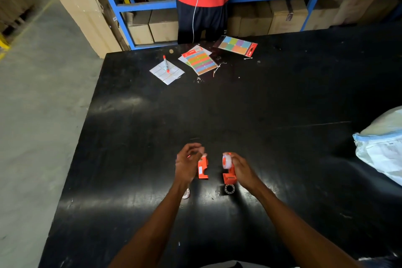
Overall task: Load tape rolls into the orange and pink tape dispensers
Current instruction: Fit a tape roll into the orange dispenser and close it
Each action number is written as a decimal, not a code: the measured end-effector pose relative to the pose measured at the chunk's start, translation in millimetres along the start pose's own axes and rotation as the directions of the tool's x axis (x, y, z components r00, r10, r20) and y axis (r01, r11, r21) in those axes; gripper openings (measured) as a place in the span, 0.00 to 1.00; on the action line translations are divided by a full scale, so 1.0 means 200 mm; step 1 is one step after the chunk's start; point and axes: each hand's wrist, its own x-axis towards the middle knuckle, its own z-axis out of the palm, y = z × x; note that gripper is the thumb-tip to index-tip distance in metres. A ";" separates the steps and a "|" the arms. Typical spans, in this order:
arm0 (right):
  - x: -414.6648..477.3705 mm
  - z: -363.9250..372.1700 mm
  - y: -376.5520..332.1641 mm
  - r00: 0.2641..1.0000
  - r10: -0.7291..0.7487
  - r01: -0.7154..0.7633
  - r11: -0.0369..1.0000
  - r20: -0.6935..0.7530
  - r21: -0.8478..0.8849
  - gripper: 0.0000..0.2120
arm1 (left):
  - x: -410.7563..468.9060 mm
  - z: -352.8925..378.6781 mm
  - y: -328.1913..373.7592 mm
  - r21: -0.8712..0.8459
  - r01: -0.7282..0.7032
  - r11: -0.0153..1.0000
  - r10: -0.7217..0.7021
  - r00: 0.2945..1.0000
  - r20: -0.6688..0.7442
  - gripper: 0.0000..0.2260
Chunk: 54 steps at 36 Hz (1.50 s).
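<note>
On the black table (261,104), two loose tape rolls (229,189) lay nearest me. My right hand (241,172) gripped an orange dispenser (228,177) with a roll (226,160) at its 12 o'clock. My left hand (187,164), fingers loosely curled, touched another orange dispenser (203,168) at its 3 o'clock.

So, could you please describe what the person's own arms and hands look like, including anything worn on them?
Both forearms are bare up to the bottom edge of the picture: no sleeves show. The left hand and right hand wear no gloves, and no watch, bracelet or ring can be made out on the wrists or fingers. No cables or markings show on either arm.
</note>
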 end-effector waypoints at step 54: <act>0.19 -0.06 0.07 0.987 -0.149 0.146 0.988 -0.057 -0.059 0.15 | -0.06 0.11 0.15 -0.049 0.318 0.947 -0.258 0.840 0.478 0.26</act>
